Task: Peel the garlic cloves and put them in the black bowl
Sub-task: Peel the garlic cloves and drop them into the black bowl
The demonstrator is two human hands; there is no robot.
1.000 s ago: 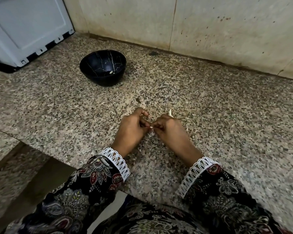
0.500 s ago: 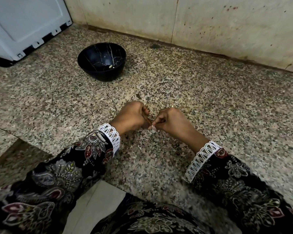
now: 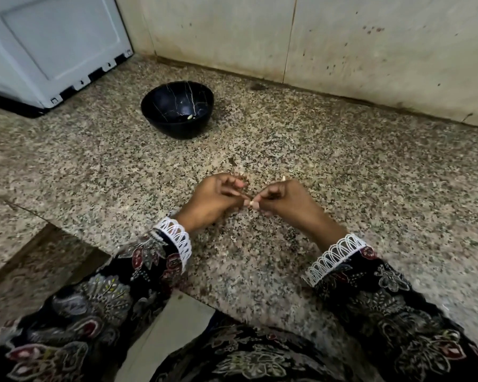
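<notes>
Fingers [image 3: 255,201] of both curled hands pinch one small garlic clove [image 3: 251,203] between them above the speckled worktop [image 3: 342,188]; black bowl [image 3: 177,109] sits beyond.

Garlic clove [image 3: 251,203]: small, pale, mostly hidden, pinched between fingers of both hands just above the tabletop. Peel state cannot be told. Black bowl [image 3: 160,121]: round, thin pale veining, upright on tabletop, well apart from the held clove. One pale clove inside [image 3: 190,116], near bottom.
</notes>
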